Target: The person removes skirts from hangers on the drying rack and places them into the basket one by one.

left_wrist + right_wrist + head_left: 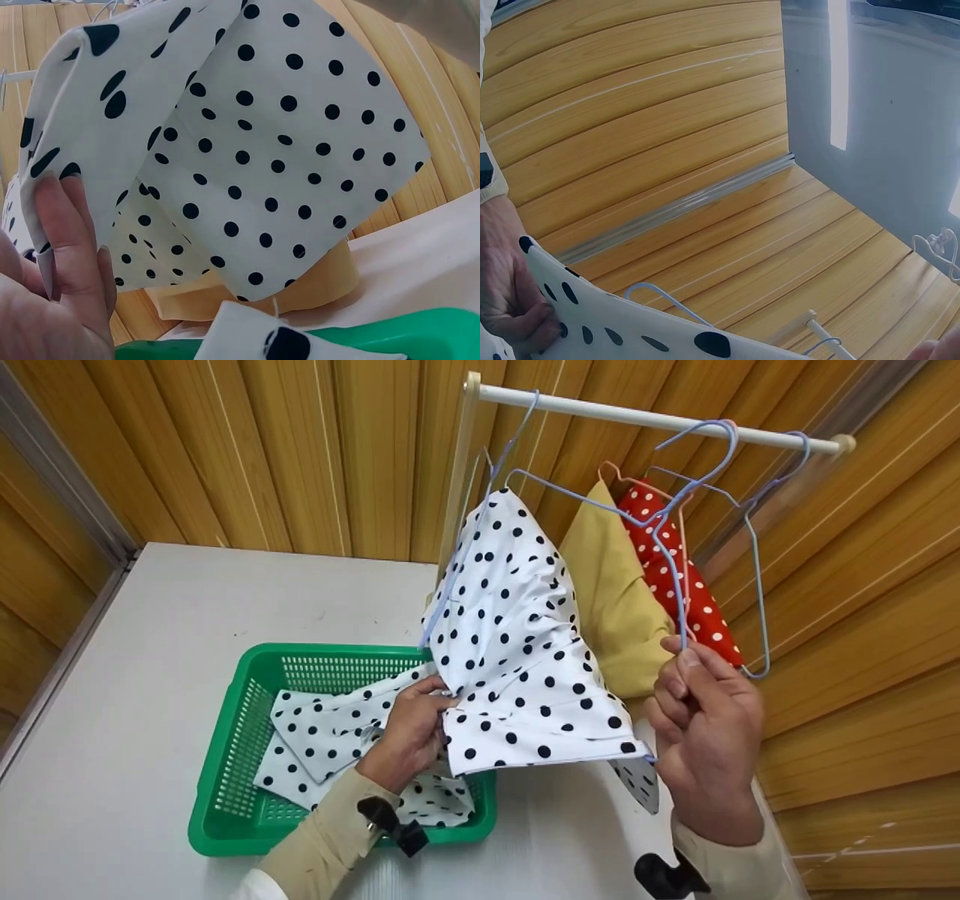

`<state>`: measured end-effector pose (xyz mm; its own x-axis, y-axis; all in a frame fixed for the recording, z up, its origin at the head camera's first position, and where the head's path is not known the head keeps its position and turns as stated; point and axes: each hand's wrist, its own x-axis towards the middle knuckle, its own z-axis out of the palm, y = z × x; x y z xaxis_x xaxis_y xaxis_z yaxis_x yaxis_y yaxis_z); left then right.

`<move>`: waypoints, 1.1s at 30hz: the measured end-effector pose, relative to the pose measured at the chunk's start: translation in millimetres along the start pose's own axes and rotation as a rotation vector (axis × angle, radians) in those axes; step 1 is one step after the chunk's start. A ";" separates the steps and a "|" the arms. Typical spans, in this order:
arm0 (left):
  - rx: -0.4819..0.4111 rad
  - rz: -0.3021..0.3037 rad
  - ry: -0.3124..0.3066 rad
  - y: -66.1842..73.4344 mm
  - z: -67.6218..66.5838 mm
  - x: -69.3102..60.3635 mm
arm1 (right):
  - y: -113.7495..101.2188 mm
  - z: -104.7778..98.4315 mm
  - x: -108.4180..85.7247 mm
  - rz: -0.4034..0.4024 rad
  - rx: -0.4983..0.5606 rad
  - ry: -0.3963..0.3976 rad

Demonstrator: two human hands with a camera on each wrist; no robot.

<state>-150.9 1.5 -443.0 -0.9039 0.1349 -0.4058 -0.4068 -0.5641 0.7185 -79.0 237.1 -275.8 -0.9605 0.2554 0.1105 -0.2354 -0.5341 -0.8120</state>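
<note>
My left hand [411, 727] pinches the edge of a white cloth with black dots [517, 645]. In the left wrist view its fingers [67, 247] lie against a fold of this cloth [300, 150]. The cloth hangs over a blue hanger [667, 547], whose lower bar shows at the cloth's bottom right. My right hand [709, 727] grips one side of that hanger between thumb and fingers. The hanger's hook overlaps the rail [600, 412]; I cannot tell whether it rests on it. Only fingertips [936, 351] of my right hand show in the right wrist view.
Below left, a green basket [214, 765] holds more dotted white cloth [322, 735] on the white table [150, 682]. Behind hang a yellow cloth [607, 600], a red dotted cloth [652, 562] and a bare blue hanger [761, 600]. Wood-patterned panels [862, 660] surround the rack.
</note>
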 end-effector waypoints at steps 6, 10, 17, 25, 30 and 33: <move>-0.007 -0.021 -0.011 2.1 -8.0 -1.0 | -0.9 0.3 0.0 -0.001 0.022 0.035; -0.003 -0.022 -0.029 2.5 -11.0 -3.1 | -1.8 0.0 -0.2 0.000 0.031 0.054; 0.034 -0.036 -0.067 0.3 -14.5 -6.8 | -2.3 -0.5 1.8 0.002 0.068 0.056; 0.024 -0.041 -0.080 2.5 -19.6 -10.2 | -2.4 -2.0 3.1 -0.009 0.085 0.057; -0.002 -0.036 -0.083 7.7 -23.8 -14.1 | 0.2 -4.0 3.4 0.009 0.055 0.050; -0.044 -0.024 -0.077 13.7 -24.5 -17.0 | 4.0 -5.4 4.4 0.030 0.004 0.050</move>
<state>-137.9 -28.5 -440.1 -0.9020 0.2103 -0.3770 -0.4241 -0.5946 0.6831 -83.3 240.4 -281.6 -0.9586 0.2790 0.0568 -0.2068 -0.5451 -0.8125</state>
